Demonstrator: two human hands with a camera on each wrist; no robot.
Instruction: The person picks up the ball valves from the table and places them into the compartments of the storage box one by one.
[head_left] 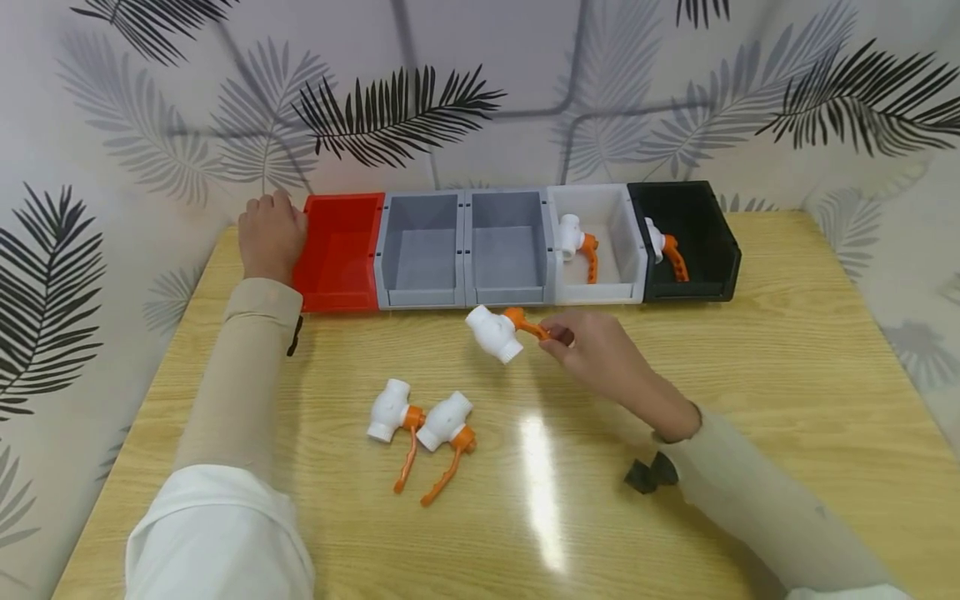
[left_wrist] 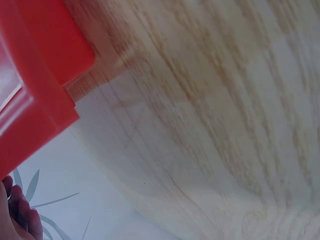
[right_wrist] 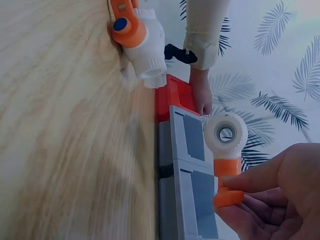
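My right hand [head_left: 600, 350] pinches the orange lever handle of a white plastic ball valve [head_left: 495, 333], held above the table before the grey bins; the right wrist view shows the valve's round open end [right_wrist: 226, 134]. Two more ball valves, a left one [head_left: 389, 410] and a right one [head_left: 446, 422], lie side by side on the table. At the far left, my left hand [head_left: 272, 237] grips the left side of a red bin [head_left: 341, 302] near its back corner. Its curled fingers [left_wrist: 22, 212] show beside the red rim in the left wrist view.
Right of the red bin, a left grey bin [head_left: 422, 297] and a right grey bin [head_left: 506, 296] adjoin it. A white bin [head_left: 600, 292] and a black bin [head_left: 716, 287] follow, each with one ball valve inside. Patterned cloth [head_left: 480, 50] hangs behind the wooden table [head_left: 810, 375].
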